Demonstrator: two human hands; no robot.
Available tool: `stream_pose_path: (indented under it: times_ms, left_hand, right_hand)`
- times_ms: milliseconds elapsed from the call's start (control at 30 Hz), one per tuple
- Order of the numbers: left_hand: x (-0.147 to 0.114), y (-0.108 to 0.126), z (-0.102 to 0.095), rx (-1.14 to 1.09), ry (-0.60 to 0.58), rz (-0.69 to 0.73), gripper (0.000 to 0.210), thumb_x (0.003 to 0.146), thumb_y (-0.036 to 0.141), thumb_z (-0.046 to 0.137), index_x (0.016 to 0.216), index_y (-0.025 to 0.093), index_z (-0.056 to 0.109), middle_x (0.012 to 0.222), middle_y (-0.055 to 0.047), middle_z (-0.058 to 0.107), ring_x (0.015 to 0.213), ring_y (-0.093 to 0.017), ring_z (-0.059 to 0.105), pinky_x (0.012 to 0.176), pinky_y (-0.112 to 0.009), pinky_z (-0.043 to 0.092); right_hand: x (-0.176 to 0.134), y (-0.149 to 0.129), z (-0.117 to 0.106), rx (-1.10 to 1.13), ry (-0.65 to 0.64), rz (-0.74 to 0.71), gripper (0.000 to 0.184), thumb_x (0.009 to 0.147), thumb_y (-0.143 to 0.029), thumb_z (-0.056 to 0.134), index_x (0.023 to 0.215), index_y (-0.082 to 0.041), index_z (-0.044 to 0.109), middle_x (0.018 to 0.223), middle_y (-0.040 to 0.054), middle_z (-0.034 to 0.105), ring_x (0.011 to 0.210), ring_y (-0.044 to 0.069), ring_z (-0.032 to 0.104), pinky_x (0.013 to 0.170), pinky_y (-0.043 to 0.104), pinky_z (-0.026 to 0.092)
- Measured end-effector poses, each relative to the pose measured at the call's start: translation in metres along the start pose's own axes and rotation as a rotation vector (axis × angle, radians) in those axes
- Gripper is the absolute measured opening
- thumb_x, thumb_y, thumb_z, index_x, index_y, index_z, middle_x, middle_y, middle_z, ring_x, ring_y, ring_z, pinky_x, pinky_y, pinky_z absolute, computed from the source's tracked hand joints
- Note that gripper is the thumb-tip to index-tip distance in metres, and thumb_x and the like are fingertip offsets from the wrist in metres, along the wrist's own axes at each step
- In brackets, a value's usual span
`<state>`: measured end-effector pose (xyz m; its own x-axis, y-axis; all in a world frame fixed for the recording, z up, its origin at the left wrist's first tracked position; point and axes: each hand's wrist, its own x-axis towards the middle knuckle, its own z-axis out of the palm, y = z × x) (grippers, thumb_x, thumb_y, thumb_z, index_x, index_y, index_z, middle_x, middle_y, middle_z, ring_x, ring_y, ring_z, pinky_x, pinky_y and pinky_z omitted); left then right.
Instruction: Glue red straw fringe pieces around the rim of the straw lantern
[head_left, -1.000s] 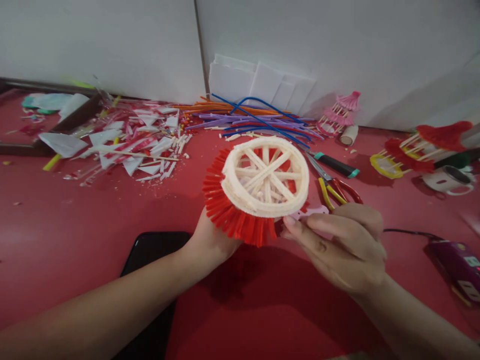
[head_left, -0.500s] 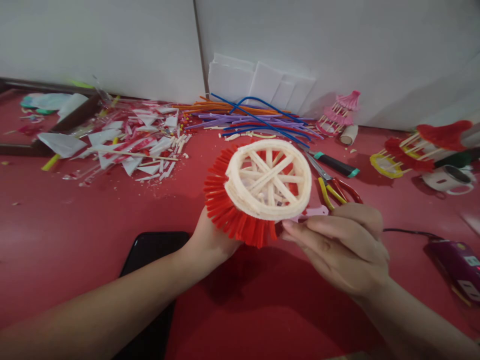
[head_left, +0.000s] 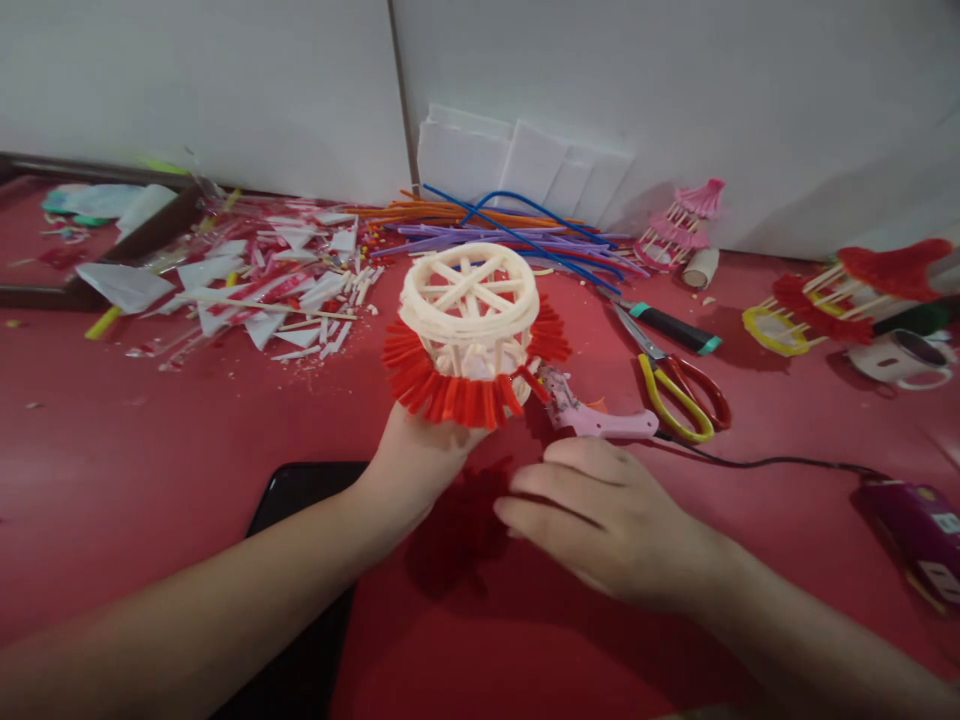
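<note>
My left hand [head_left: 427, 460] grips a handmade craft model from below, its fingers hidden under it. The model [head_left: 471, 310] has a cream spoked ring on top, thin cream uprights, and a fringe of short red fuzzy strips around it, with a gap on the right side. My right hand [head_left: 592, 510] is apart from the model, lower and to its right. Its fingers are curled together, and whatever they may hold is hidden. A pink glue gun [head_left: 607, 424] lies on the table just beyond the right hand, its tip end dirty.
Scissors [head_left: 675, 390] and a black-and-teal cutter [head_left: 667, 325] lie right of the model. Orange, purple and blue stems [head_left: 510, 240] and a scrap pile [head_left: 277, 280] sit behind. Finished tiered models [head_left: 847, 295] and a white mug [head_left: 900, 358] stand right. A black phone [head_left: 300, 500] lies under my left forearm.
The model has moved left and tipped more upright, showing its uprights and fringe gap. My right hand has drawn away from it, down and left, uncovering the glue gun and scissor handles.
</note>
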<state>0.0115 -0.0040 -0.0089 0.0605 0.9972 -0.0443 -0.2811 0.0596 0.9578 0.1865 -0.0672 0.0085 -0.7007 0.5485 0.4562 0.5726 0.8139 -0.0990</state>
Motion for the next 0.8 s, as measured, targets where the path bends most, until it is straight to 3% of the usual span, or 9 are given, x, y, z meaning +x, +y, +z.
stream_pose_path:
  times_ms: [100, 300, 467, 633, 800]
  left_hand:
    - [-0.003, 0.002, 0.002, -0.043, -0.005, -0.039, 0.036, 0.061, 0.024, 0.078, 0.095, 0.023, 0.066, 0.120, -0.003, 0.068, 0.124, -0.028, 0.055, 0.108, -0.043, 0.043]
    - [-0.003, 0.003, 0.005, 0.008, 0.024, -0.015, 0.031, 0.059, 0.019, 0.078, 0.087, 0.022, 0.066, 0.104, -0.003, 0.073, 0.108, -0.026, 0.065, 0.097, -0.039, 0.052]
    - [-0.006, 0.001, 0.000, 0.022, 0.004, -0.030, 0.029, 0.060, 0.013, 0.075, 0.085, 0.024, 0.065, 0.095, 0.000, 0.074, 0.103, -0.024, 0.067, 0.095, -0.035, 0.052]
    - [-0.003, -0.002, -0.002, -0.102, -0.024, -0.057, 0.029, 0.061, 0.017, 0.073, 0.087, 0.023, 0.064, 0.097, -0.002, 0.074, 0.098, -0.024, 0.068, 0.089, -0.037, 0.055]
    - [0.003, -0.005, 0.000, -0.084, -0.038, -0.010, 0.033, 0.054, 0.014, 0.075, 0.083, 0.023, 0.064, 0.093, -0.001, 0.074, 0.100, -0.026, 0.067, 0.095, -0.040, 0.053]
  right_hand:
    - [0.004, -0.006, 0.011, 0.017, -0.055, 0.018, 0.025, 0.094, -0.015, 0.047, 0.114, -0.018, 0.062, 0.108, 0.0033, 0.069, 0.097, 0.017, 0.054, 0.080, 0.032, 0.044]
    - [0.003, -0.008, 0.019, 0.108, -0.050, 0.014, 0.027, 0.094, -0.011, 0.044, 0.112, -0.015, 0.063, 0.091, 0.0043, 0.069, 0.088, 0.015, 0.055, 0.073, 0.029, 0.045]
    - [0.002, -0.006, 0.017, 0.232, -0.075, 0.046, 0.028, 0.093, -0.010, 0.041, 0.107, -0.012, 0.065, 0.090, 0.0055, 0.070, 0.088, 0.017, 0.054, 0.076, 0.030, 0.049]
    - [0.005, -0.007, 0.009, 0.307, -0.080, 0.074, 0.023, 0.092, -0.015, 0.047, 0.106, -0.014, 0.065, 0.103, 0.0089, 0.067, 0.093, 0.016, 0.055, 0.081, 0.030, 0.049]
    - [0.003, -0.008, 0.007, 0.392, -0.103, 0.099, 0.019, 0.092, -0.019, 0.047, 0.102, -0.014, 0.063, 0.090, 0.0058, 0.067, 0.081, 0.012, 0.056, 0.075, 0.026, 0.049]
